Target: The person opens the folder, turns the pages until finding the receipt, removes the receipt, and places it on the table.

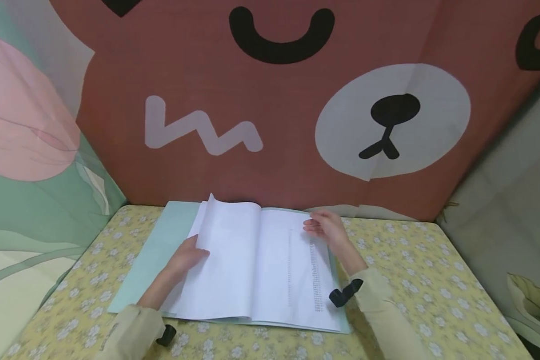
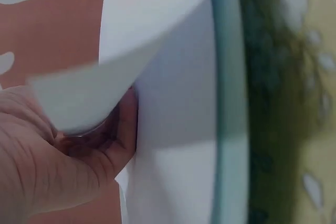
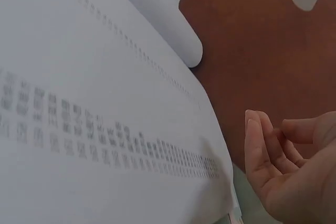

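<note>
An open folder with a pale green cover (image 1: 155, 255) holds white paper sheets and lies on the table. Its left page (image 1: 227, 260) is blank and curls up at the upper left corner; the right page (image 1: 274, 265) carries columns of small print. My left hand (image 1: 186, 257) grips the left page at its outer edge, thumb on top and fingers behind. In the left wrist view the sheet (image 2: 84, 93) bends between thumb and fingers. My right hand (image 1: 330, 230) hovers by the right page's top right corner, fingers loosely bent, thumb apart from them, with nothing between.
A yellow flowered cloth (image 1: 400, 270) covers the table. Behind it hangs a brown fabric backdrop (image 1: 288, 170) with a bear face, right at the table's far edge. Pale fabric walls (image 1: 508, 160) stand on both sides. Each wrist wears a black device (image 1: 346, 293).
</note>
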`<state>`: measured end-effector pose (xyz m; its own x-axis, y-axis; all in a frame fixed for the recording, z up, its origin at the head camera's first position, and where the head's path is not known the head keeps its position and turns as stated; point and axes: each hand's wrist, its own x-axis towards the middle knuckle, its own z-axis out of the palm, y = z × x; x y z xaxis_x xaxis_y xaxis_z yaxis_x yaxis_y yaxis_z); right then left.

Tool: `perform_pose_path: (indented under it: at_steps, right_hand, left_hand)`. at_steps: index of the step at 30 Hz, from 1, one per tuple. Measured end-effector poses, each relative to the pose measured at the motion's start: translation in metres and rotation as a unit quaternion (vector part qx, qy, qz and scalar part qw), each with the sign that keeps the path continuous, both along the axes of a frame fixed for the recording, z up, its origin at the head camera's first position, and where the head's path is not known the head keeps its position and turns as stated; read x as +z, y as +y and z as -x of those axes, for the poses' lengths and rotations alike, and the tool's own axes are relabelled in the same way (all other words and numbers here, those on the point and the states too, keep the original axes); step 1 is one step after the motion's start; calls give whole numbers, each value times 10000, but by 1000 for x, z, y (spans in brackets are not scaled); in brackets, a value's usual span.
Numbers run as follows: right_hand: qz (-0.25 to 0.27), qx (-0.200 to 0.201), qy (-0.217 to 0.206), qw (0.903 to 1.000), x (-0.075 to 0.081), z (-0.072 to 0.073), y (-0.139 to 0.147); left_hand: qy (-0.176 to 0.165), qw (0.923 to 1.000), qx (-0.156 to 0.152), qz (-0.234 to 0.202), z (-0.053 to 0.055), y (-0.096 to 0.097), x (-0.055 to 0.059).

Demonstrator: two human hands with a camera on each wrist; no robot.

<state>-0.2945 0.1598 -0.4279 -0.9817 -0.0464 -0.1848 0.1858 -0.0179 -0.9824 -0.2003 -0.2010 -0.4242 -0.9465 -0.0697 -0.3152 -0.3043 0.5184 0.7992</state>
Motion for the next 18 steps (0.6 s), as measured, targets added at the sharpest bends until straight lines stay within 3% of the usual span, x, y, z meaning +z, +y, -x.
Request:
perform_pose_path:
  at_steps: [5, 14, 18]
  right_hand:
    - [-510, -203, -49, 9985, -9, 2, 15]
    - [-1085, -434, 47, 9931, -23, 7, 25]
    - [-1895, -323, 357, 9807, -29, 9, 27]
  left_hand:
    - [52, 9971, -116, 750, 2, -9, -1]
    - [221, 9885, -211, 1478, 6, -25, 1]
    - [287, 9838, -337, 1739, 6, -28, -7]
